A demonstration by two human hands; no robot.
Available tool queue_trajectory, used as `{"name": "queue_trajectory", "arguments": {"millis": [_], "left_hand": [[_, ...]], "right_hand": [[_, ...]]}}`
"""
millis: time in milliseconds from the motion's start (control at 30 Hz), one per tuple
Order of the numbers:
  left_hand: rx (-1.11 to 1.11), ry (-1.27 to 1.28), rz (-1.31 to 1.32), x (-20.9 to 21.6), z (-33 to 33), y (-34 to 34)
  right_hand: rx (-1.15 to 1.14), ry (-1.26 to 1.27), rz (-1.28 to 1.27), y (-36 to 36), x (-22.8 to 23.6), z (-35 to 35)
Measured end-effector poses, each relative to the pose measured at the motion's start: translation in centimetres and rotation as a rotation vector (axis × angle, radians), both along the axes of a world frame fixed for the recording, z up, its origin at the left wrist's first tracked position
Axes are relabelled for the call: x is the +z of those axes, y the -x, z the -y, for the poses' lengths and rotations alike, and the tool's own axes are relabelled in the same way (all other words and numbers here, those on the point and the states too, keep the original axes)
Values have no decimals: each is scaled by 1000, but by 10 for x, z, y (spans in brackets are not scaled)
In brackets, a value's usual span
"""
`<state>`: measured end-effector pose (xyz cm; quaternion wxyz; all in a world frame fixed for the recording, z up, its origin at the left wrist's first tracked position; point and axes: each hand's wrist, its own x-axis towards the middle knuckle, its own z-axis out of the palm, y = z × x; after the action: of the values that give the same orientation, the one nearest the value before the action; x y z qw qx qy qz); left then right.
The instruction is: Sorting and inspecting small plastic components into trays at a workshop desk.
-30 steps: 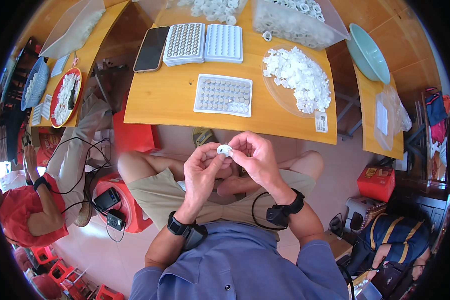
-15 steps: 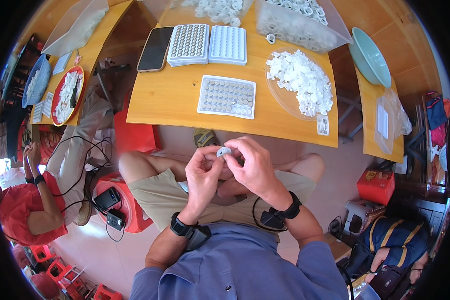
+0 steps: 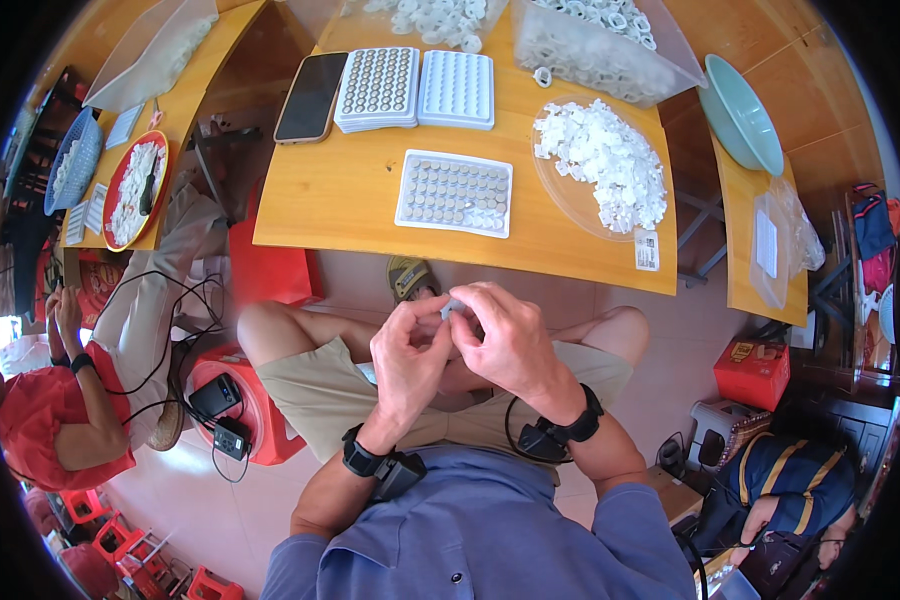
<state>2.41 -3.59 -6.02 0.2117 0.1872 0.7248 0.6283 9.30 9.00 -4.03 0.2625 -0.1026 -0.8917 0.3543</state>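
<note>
Above my lap, just off the table's front edge, a small pale round piece (image 3: 453,308) is pinched between the fingertips of both hands. My left hand (image 3: 408,355) grips it from one side with thumb and forefinger. From the other side my right hand (image 3: 510,342) closes its fingers on it, covering part of it. Nearest on the table lies a white tray (image 3: 406,213) with rows of small silver discs, some small whitish bits at its near right corner. Right of it, a pile of small white pieces (image 3: 602,160) rests on a clear round plate (image 3: 560,202).
Behind the tray are a phone (image 3: 311,97), a stack of disc-filled trays (image 3: 377,85) and a white dimpled tray (image 3: 456,90). A clear bin (image 3: 600,65) of white rings stands at the back right. A co-worker (image 3: 65,410) sits left, beside a red stool (image 3: 270,425) with cables.
The round piece has tilted between my fingertips, showing less of its pale face. My right fingers have shifted slightly over it; my forearms stay almost in place.
</note>
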Motion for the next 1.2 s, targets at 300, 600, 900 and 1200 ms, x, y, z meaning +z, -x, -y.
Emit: {"name": "queue_trajectory", "arguments": {"millis": [300,600,900,1200], "left_hand": [[-17,88,-148,3,2,-2],[18,-222,171,-8,0,0],[-1,-239,102,1,-3,12],[-46,-400,98,12,-7,22]], "right_hand": [[-2,23,-8,-3,-2,-3],[-27,326,49,-8,3,-11],[14,56,-109,-2,5,-7],[40,-53,-154,6,23,-12]]}}
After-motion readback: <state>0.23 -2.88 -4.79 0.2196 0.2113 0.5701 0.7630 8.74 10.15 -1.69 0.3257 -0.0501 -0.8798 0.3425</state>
